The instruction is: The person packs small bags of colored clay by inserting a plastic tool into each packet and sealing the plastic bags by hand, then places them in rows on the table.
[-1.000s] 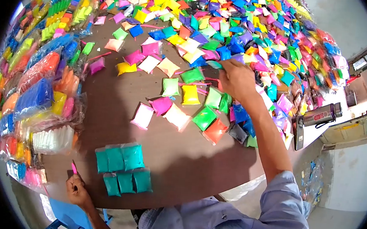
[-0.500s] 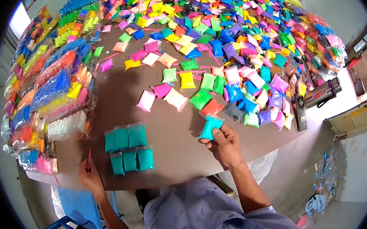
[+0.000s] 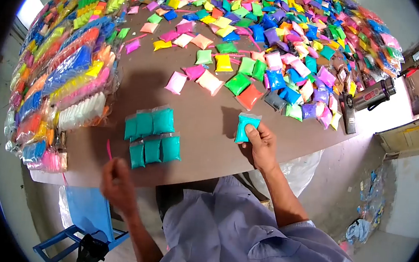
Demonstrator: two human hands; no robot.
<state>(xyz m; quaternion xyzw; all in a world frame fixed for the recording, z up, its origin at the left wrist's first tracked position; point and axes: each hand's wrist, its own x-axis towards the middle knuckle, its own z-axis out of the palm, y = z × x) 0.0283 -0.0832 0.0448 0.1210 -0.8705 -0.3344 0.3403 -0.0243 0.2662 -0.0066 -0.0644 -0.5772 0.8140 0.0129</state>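
My right hand (image 3: 262,145) pinches a small teal packet (image 3: 245,128) between thumb and fingers, above the table's front part. It looks like a clear plastic pouch with a soft teal filling. My left hand (image 3: 118,185) is blurred by motion at the front left of the table, its fingers curled. At its fingertips is a thin pink plastic stick (image 3: 109,149); whether the fingers touch it I cannot tell. Between my hands, several teal packets (image 3: 152,150) lie in two rows on the brown tabletop (image 3: 203,145).
A large heap of colourful packets (image 3: 256,31) covers the table's far side. Bundled bags of packets (image 3: 68,85) are stacked on the left. A metal flask (image 3: 374,94) and a dark upright object (image 3: 348,114) are at the right edge. A blue chair (image 3: 87,210) stands front left.
The view has tilted, so the table appears higher in the picture. My left hand has drawn back from the pink stick, showing more of it. My right hand still holds the teal packet.
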